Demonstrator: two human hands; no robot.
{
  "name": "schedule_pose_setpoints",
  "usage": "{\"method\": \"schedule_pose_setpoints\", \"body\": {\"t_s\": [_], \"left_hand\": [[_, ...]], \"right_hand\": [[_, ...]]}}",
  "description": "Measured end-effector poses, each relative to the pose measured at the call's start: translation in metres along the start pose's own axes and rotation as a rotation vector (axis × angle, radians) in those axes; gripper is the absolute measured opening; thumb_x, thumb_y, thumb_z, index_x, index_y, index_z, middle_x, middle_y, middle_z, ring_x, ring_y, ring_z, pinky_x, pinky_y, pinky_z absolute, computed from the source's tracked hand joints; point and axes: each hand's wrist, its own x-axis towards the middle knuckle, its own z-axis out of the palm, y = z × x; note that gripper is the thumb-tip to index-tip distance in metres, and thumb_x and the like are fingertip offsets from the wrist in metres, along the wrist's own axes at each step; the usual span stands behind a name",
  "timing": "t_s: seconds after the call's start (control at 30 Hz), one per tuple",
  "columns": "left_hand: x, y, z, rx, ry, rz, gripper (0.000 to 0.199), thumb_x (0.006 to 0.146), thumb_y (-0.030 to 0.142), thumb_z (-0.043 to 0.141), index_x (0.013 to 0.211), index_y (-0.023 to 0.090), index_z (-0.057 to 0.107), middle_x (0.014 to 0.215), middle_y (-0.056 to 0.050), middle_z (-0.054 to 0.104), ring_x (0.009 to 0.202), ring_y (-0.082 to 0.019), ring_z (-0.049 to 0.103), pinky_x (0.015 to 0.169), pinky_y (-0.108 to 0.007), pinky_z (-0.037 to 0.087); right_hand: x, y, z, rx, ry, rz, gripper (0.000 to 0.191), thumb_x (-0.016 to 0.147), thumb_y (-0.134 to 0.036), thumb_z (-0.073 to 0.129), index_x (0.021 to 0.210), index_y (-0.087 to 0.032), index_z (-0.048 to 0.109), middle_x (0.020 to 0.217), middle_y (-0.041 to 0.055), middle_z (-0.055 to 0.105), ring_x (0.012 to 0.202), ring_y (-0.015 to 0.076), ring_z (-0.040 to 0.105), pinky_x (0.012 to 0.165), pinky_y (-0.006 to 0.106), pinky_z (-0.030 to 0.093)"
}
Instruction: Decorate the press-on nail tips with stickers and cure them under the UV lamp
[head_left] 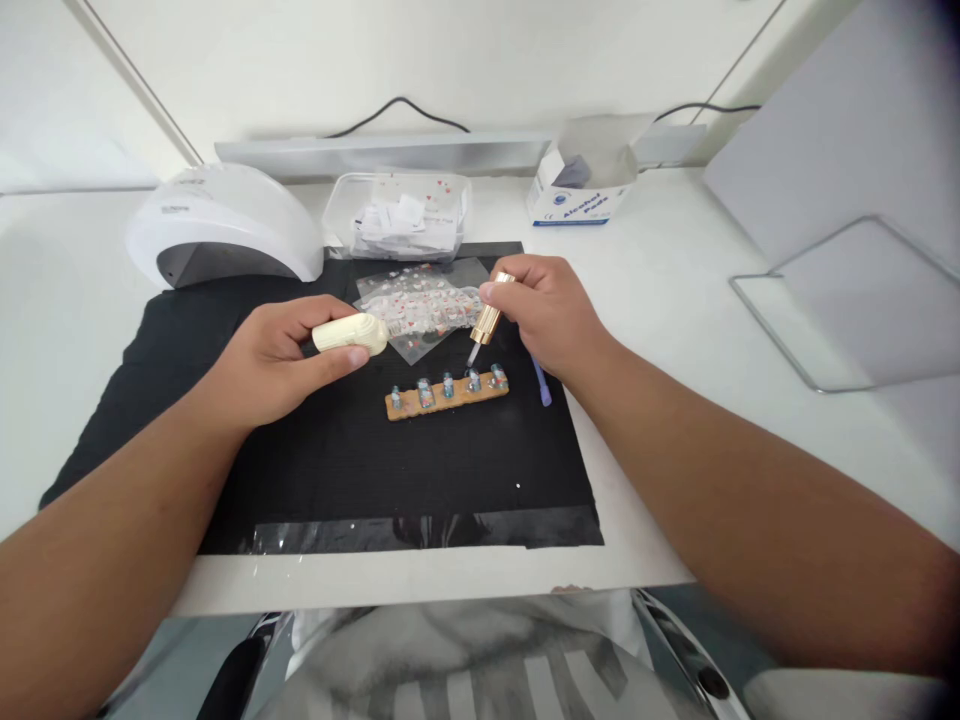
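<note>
Head view shows our right hand (551, 310) pinching a gold-handled brush (492, 315), bristles near the right half of the tan strip (437, 401) (mid-frame, lying sideways), our left hand (274, 355) gripping a cream device (345, 334).

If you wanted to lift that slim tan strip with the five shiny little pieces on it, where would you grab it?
I'd pinch the tan strip by its long edges near the left end, coming down from the left: it lies flat, the shiny pieces stand on top, and the gold-handled brush hovers near its right half.
</note>
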Motion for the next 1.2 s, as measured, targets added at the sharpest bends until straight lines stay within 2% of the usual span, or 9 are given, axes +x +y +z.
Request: {"method": "schedule_pose_setpoints", "body": {"t_s": [0.2, 0.43, 1.2], "left_hand": [[0.0009, -0.0032, 0.0026, 0.016, 0.027, 0.009, 0.022, 0.081, 0.033, 0.069, 0.090, 0.014, 0.069, 0.075, 0.002, 0.063, 0.067, -0.009, 0.051, 0.061, -0.019, 0.039], [0.0012, -0.0026, 0.0033, 0.015, 0.046, 0.022, 0.021, 0.079, 0.033, 0.071, 0.089, 0.015, 0.070, 0.074, 0.002, 0.063, 0.066, -0.010, 0.052, 0.060, -0.019, 0.039], [-0.0004, 0.0002, 0.0021, -0.004, 0.013, -0.019, 0.021, 0.082, 0.032, 0.070, 0.093, 0.014, 0.068, 0.078, 0.000, 0.063, 0.070, -0.010, 0.051, 0.063, -0.020, 0.038]], "right_hand": [[-0.0004, -0.0033, 0.0010, -0.083, -0.061, -0.039, 0.036, 0.076, -0.016, 0.058, 0.050, -0.020, 0.033, 0.052, -0.0059, 0.027, 0.053, 0.0078, 0.028, 0.054, 0.027, 0.021], [-0.0008, -0.0061, 0.0023, -0.182, -0.107, -0.016, 0.036, 0.076, -0.014, 0.058, 0.050, -0.019, 0.034, 0.052, -0.0062, 0.028, 0.053, 0.0076, 0.028, 0.055, 0.028, 0.020], [-0.0023, -0.0050, 0.0012, -0.156, -0.077, -0.053, 0.036, 0.078, -0.014, 0.060, 0.050, -0.019, 0.038, 0.053, -0.0047, 0.026, 0.055, 0.0090, 0.028, 0.055, 0.028, 0.021]]}}
